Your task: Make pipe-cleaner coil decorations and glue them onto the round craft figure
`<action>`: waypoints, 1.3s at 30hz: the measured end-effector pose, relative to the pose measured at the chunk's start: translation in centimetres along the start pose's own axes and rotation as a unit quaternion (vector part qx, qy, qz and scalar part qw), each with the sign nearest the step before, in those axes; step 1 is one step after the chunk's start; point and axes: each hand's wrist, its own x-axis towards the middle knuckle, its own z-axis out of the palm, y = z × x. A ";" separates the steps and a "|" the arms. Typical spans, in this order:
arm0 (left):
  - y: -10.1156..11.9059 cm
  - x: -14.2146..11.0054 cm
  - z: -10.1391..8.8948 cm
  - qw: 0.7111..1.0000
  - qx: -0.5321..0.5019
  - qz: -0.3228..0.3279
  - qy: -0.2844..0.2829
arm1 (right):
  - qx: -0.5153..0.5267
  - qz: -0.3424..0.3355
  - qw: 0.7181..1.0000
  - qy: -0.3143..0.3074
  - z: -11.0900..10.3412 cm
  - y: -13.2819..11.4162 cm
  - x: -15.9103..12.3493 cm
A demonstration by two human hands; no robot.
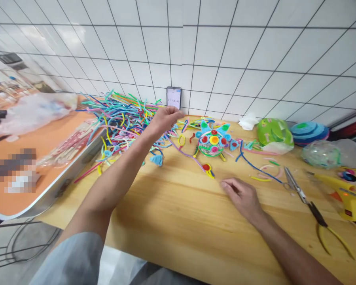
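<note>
My left hand [164, 118] reaches forward over the pile of coloured pipe cleaners [127, 114], its fingers pinched together just in front of a phone [174, 98]. Whatever those fingers may hold is hidden. Resting low over the wooden table, my right hand [241, 194] is loosely closed, and nothing shows in it. Between and beyond the hands stands a round pipe-cleaner figure [212, 139] with blue spikes and coloured discs. A small yellow loop with a red disc [207, 170] lies in front of it, and a light blue triangular piece [156, 159] sits further left.
Pliers [317, 215], scissors [293, 184] and a yellow glue gun [348, 194] lie at the right. Behind them are a green ball-shaped bundle [274, 132], blue discs [310, 131] and a clear ball [320, 153]. An orange board [56, 174] borders the left; a tiled wall [213, 51] closes the back.
</note>
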 end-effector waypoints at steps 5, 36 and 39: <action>-0.9 4.3 -0.8 0.999 -0.017 -0.016 0.028 | 0.005 0.028 1.000 -0.005 0.0 0.0 0.0; -4.5 6.3 -3.6 0.977 0.196 0.019 -0.081 | -0.015 0.094 0.995 -0.025 -0.5 -0.1 0.5; -4.0 6.1 -3.2 0.973 0.208 0.034 -0.095 | -0.016 0.094 0.995 -0.024 -0.5 -0.1 0.4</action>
